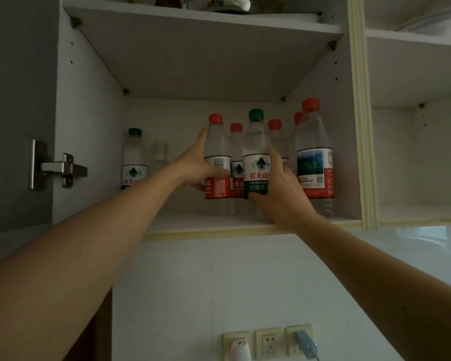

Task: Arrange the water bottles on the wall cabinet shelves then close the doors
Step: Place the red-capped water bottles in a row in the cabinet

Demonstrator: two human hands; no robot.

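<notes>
Head view, left hand (197, 162) gripping red-capped water bottle (217, 162), right hand (276, 190) clasping green-capped water bottle (256, 157), both standing upright on lower cabinet shelf (193, 225) among other bottles, door hinge (55, 166) showing at left.

Clear glossy plastic in the bottle (217, 162) under the left hand (193, 165); matt white laminate shelf (193, 222) below; brushed metal hinge (60, 169) leftward.

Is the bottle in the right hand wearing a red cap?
No, the right hand holds a bottle with a green cap.
</notes>
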